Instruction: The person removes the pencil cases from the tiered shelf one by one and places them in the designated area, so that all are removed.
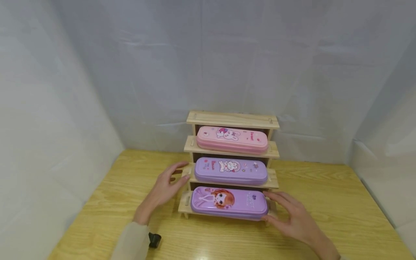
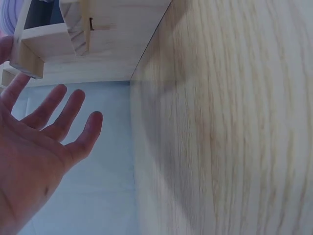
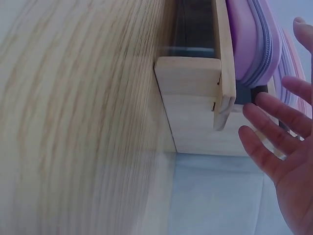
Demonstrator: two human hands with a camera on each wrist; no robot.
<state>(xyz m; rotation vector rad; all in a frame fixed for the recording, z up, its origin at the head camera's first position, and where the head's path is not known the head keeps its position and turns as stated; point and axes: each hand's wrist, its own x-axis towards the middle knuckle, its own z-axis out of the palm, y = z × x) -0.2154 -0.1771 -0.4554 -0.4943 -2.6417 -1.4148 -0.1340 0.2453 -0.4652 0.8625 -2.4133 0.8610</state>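
Note:
A stepped wooden display rack (image 1: 233, 118) carries three zipped pencil cases. On its lowest step lies a purple pencil case (image 1: 240, 202) with a cartoon girl, above it a lilac case (image 1: 211, 172) with a rabbit, and highest a pink case (image 1: 212, 139). My left hand (image 1: 167, 186) has thumb and index finger at the front and back edges of the middle step's left end; its other fingers spread free in the left wrist view. My right hand (image 1: 294, 216) is at the right end of the lowest case, fingers loosely spread, index and thumb by its two corners.
The rack stands on a wood-grain table (image 1: 136, 173), close to a pale cloth backdrop (image 1: 156, 79) that also rises at both sides. A small black object (image 1: 154, 240) shows beside the left sleeve (image 1: 131, 242).

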